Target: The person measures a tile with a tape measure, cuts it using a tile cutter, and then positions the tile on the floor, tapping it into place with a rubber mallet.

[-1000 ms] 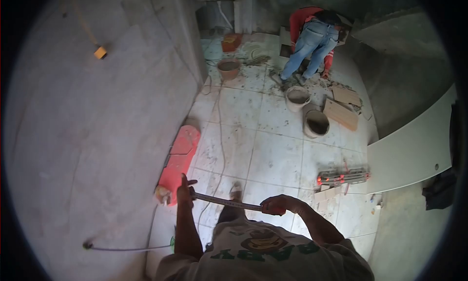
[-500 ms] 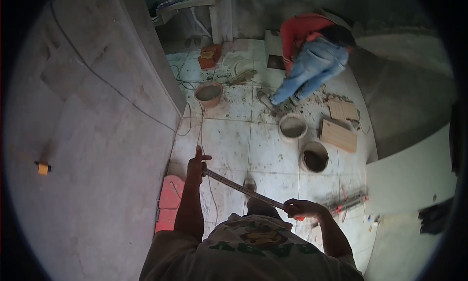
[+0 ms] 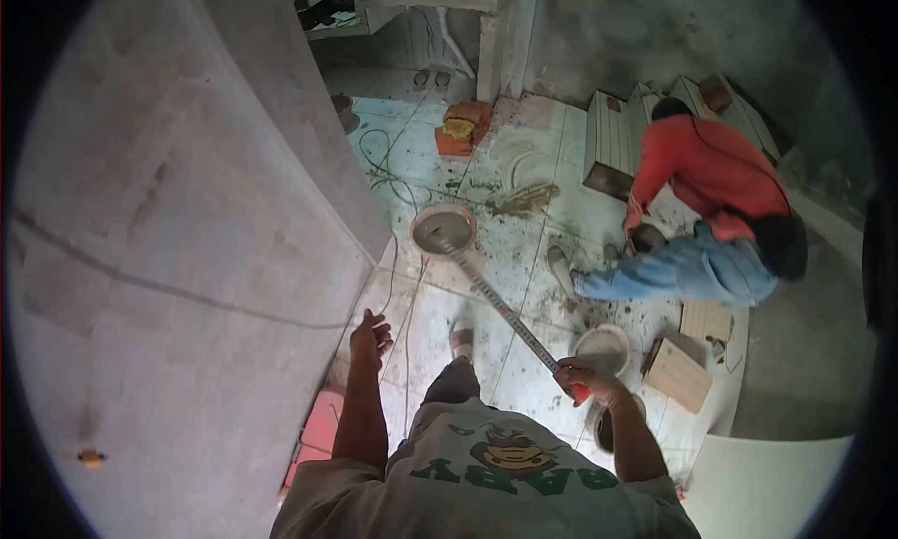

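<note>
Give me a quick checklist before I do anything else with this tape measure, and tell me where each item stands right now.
1. Right hand grips the tape measure: ok.
2. Left hand on the tape: not ok, it is off it, open, near the wall.
3. Blade straight, no kink: ok.
4. Tape tip anchored: cannot tell; it ends by the bucket.
5. Path free of the cable: not ok, cable lies on the floor close by.
6. Co-worker away from the blade: ok, crouched off to one side.
</note>
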Demonstrator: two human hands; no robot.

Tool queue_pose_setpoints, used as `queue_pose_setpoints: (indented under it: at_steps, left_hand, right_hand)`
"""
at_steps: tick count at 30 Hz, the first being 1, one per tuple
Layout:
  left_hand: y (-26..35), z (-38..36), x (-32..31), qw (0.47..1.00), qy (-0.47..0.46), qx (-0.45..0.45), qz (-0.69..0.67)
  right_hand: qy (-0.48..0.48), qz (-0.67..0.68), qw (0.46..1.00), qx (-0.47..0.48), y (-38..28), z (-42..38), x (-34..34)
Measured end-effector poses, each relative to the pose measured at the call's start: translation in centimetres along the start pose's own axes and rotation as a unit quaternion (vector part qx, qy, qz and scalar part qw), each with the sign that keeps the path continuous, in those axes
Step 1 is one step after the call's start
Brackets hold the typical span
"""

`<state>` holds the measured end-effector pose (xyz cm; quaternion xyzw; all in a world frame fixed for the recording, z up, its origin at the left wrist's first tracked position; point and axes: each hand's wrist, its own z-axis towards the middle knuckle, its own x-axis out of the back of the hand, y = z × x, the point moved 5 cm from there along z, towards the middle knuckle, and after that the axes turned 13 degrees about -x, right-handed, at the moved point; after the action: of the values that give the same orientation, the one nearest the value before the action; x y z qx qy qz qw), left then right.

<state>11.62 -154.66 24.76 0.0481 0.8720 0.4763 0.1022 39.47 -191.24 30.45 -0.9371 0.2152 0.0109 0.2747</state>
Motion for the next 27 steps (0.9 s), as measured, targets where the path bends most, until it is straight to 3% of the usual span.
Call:
queue_pose_setpoints:
  at_steps: [2, 5, 6, 9, 13, 19, 21, 23, 27]
  left_hand:
    - [0.2, 4.7, -3.6, 1.0, -0.026, -0.007, -0.008]
    - [5.8, 9.6, -12.3, 0.998, -0.065, -0.005, -0.01]
    - [7.3, 11.5, -15.5, 0.996, -0.083, -0.013, -0.009]
    - [14.2, 15.9, -24.4, 0.988, -0.14, -0.07, 0.018]
    - [19.6, 22.1, -33.1, 0.983, -0.144, -0.114, 0.003]
    - [16.3, 32.2, -38.2, 0.993, -0.099, -0.057, -0.034]
    - [15.7, 34.6, -38.9, 0.998, -0.039, -0.015, -0.044]
    - [18.3, 36.9, -40.6, 0.999, 0.007, -0.005, -0.049]
    - [22.2, 38.6, -42.7, 0.993, 0.045, -0.052, -0.099]
  right_hand:
    - [0.018, 0.078, 0.997, -0.021, -3.7, 3.2, 1.9]
    - [0.001, 0.129, 0.991, 0.032, -9.0, 7.3, 4.2]
    - [0.071, 0.135, 0.987, 0.041, -13.2, 6.2, 4.1]
    - [0.117, 0.153, 0.981, 0.005, -20.6, 5.9, 6.0]
    - [0.131, 0.164, 0.978, 0.011, -24.5, 13.6, 14.1]
    - [0.1, 0.12, 0.987, -0.025, -38.4, 20.4, 22.8]
    - [0.123, 0.025, 0.992, 0.02, -43.5, 23.1, 26.2]
    - [0.089, 0.023, 0.995, -0.034, -52.4, 23.2, 25.5]
    - [0.011, -0.142, 0.99, 0.009, -63.6, 28.1, 28.0]
